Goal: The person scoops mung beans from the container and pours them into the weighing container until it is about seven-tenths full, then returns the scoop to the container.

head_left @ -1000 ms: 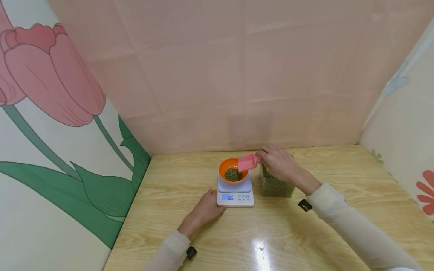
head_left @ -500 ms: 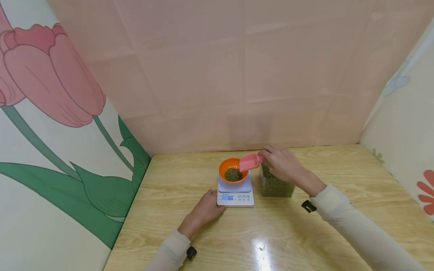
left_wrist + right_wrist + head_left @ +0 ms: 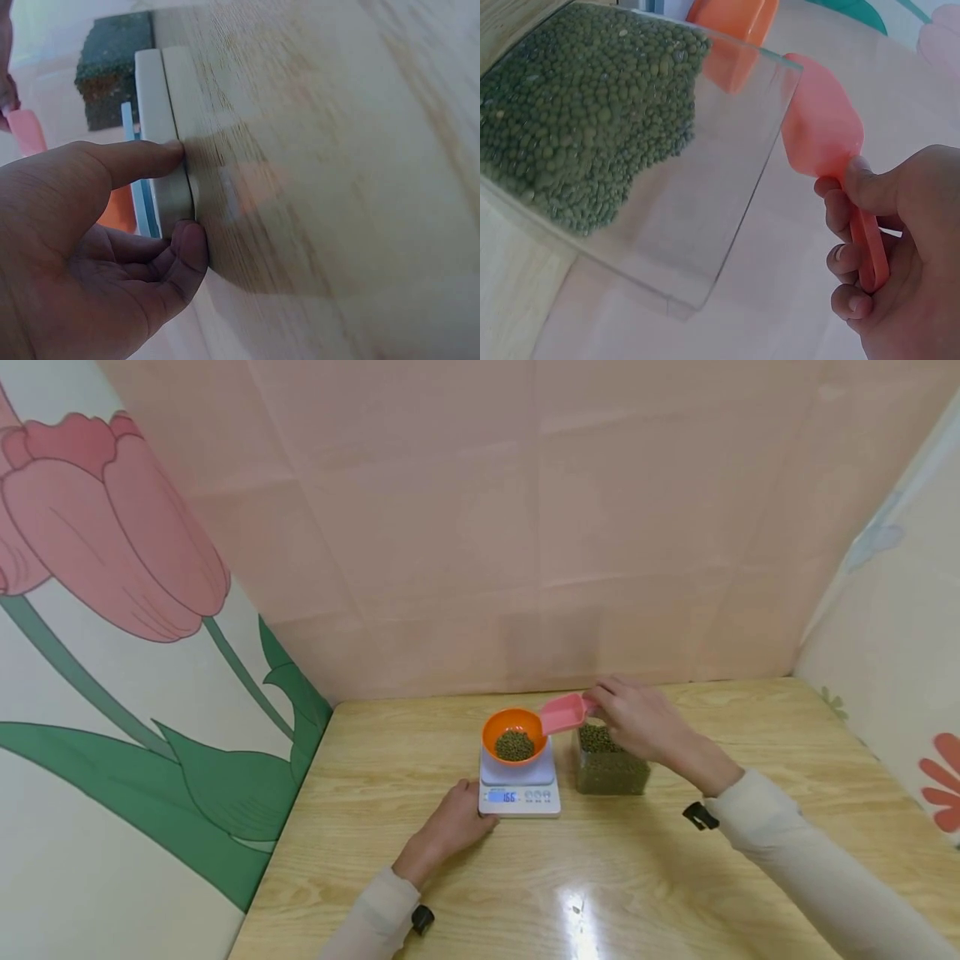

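Beans (image 3: 514, 747) hide the bottom of the orange bowl (image 3: 498, 724) on the scale (image 3: 522, 777).

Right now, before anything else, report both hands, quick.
Left hand: closed on the scale, gripping its near left corner.
Right hand: closed, holding the pink scoop by its handle.
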Demonstrator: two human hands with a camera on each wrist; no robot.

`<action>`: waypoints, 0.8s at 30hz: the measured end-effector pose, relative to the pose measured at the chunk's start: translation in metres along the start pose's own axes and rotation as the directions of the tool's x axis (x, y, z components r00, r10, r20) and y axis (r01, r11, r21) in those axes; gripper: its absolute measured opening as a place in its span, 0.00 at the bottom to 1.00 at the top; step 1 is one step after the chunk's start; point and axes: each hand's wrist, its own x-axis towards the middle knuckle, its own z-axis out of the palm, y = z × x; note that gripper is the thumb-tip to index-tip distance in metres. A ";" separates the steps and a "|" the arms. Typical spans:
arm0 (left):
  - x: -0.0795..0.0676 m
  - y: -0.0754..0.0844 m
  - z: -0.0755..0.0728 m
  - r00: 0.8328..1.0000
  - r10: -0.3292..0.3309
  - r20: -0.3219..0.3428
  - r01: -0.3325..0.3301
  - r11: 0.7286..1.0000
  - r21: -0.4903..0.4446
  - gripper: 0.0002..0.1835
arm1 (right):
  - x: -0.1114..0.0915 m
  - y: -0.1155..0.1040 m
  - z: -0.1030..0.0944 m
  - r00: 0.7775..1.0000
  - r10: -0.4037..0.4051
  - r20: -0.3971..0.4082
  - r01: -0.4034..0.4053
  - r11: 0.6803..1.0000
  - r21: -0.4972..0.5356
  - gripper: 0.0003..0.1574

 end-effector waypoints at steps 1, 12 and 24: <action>0.000 0.000 0.000 1.000 -0.001 0.000 0.001 1.000 0.002 0.28 | -0.001 0.001 -0.001 1.000 -0.002 -0.003 0.002 1.000 -0.002 0.08; 0.000 0.000 -0.001 1.000 0.017 0.010 -0.017 1.000 0.006 0.28 | -0.011 0.008 -0.018 1.000 0.002 0.008 -0.002 1.000 -0.023 0.11; 0.000 0.002 -0.001 1.000 -0.007 0.019 0.008 1.000 -0.004 0.29 | -0.022 0.018 -0.026 0.999 -0.022 -0.037 0.020 0.999 -0.045 0.12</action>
